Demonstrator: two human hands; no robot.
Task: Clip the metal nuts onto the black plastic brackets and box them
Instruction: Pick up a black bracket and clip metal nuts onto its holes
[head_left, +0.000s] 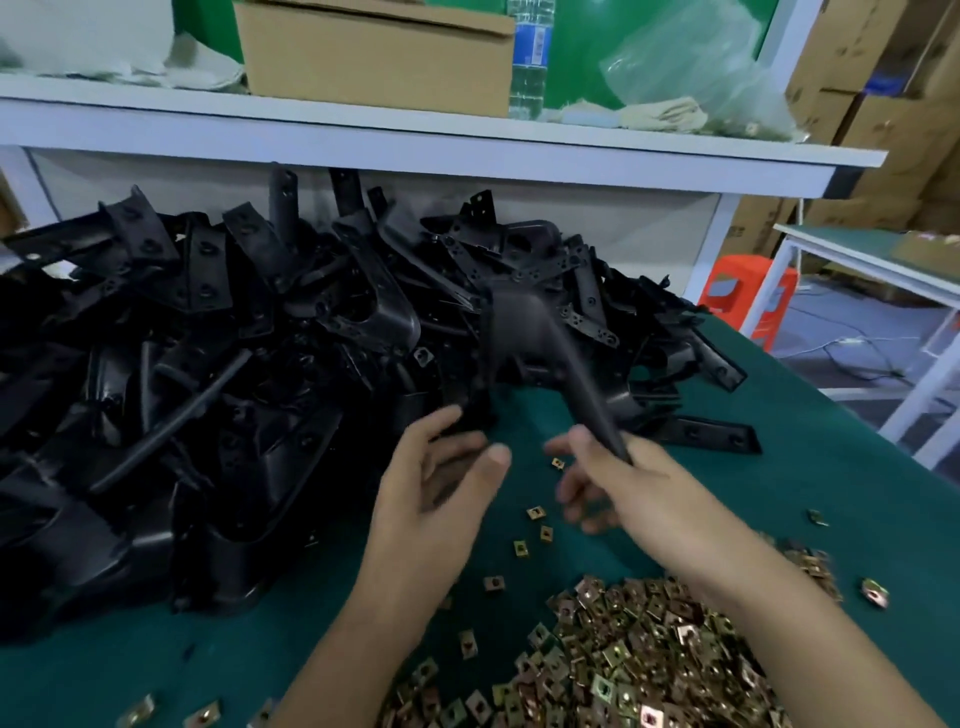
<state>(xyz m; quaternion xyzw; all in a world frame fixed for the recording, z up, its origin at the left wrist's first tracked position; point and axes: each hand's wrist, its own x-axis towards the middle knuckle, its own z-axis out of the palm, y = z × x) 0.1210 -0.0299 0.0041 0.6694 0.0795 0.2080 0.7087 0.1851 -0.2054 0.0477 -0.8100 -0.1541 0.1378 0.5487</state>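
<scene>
On the green bench (779, 467): big bracket pile (208, 364) left, nut heap (649, 665) near right. Lifted bracket (519, 322) has its long arm held in the right grip (623, 483); left grip (441, 493) is loose and looks empty. Bracket likely stiff and light, so hold the arm. Nuts are tiny; pinch the edges. Bottle (530, 52) label is unreadable.

Soft, dimmish indoor light falls evenly, without hard shadows. The heap of black brackets (182, 389) swallows detail, giving only faint sheen. The left hand (441, 499), right hand (628, 493) and bracket (524, 332) are motion-smeared. The shelf (415, 137) bows from wide-angle distortion.
</scene>
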